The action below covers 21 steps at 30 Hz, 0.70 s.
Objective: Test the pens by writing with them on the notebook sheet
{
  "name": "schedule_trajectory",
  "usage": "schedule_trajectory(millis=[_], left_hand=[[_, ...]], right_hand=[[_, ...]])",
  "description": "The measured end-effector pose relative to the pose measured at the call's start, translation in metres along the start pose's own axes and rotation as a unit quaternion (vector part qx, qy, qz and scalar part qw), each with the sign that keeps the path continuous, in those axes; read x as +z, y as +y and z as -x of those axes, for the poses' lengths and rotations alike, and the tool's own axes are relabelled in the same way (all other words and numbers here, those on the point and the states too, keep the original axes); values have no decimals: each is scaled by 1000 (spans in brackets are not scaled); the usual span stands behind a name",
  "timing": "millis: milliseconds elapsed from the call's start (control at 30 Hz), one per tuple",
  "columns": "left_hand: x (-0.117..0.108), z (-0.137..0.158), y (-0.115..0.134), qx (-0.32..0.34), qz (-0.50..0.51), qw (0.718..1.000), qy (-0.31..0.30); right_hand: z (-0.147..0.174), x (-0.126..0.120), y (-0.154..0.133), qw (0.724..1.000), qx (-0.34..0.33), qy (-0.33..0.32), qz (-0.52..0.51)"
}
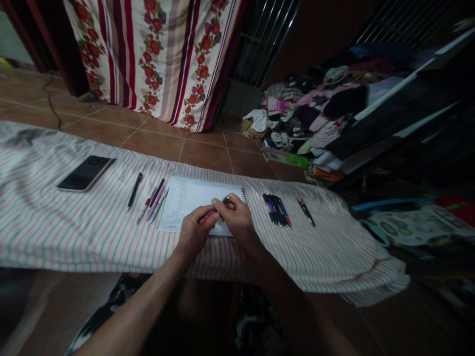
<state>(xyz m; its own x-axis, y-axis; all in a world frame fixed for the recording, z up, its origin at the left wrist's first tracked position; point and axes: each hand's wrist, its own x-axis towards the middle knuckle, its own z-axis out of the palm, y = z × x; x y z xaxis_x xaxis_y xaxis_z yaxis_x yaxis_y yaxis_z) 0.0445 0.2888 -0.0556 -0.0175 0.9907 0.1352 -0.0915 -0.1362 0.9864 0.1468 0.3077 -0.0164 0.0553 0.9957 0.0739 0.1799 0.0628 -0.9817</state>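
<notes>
Both my hands meet over a spiral notebook (174, 202) that lies on the striped cloth. My left hand (196, 230) is closed around a red pen (208, 216), whose body shows between the fingers. My right hand (236, 217) pinches the dark end of what looks like the same pen, near its upper right. The fingers hide much of the pen. Left of the notebook lie several pens (156, 200), with a black pen (134, 192) apart from them. To its right is a row of dark pens (276, 211), and beyond it a single pen (306, 212).
A phone (85, 174) lies at the left on the striped cloth (111, 212) covering the table. Behind, a floral curtain (156, 59) hangs to the tiled floor (159, 141). A heap of clothes (308, 106) sits at the back right, beside a dark rack.
</notes>
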Motion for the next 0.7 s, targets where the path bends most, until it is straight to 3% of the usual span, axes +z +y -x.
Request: schedule_trajectory(millis=[300,467,700], left_hand=[[-1,-2,8,-63,46,996,44],[2,-1,9,-75,70,994,32],[3,0,9,-65,51,997,6]], right_hand=[[-1,-9,1,999,1,-37,-27],[3,-20,-2,997,-28,-63,-39],[3,-24,-3,998,-10,-48,-37]])
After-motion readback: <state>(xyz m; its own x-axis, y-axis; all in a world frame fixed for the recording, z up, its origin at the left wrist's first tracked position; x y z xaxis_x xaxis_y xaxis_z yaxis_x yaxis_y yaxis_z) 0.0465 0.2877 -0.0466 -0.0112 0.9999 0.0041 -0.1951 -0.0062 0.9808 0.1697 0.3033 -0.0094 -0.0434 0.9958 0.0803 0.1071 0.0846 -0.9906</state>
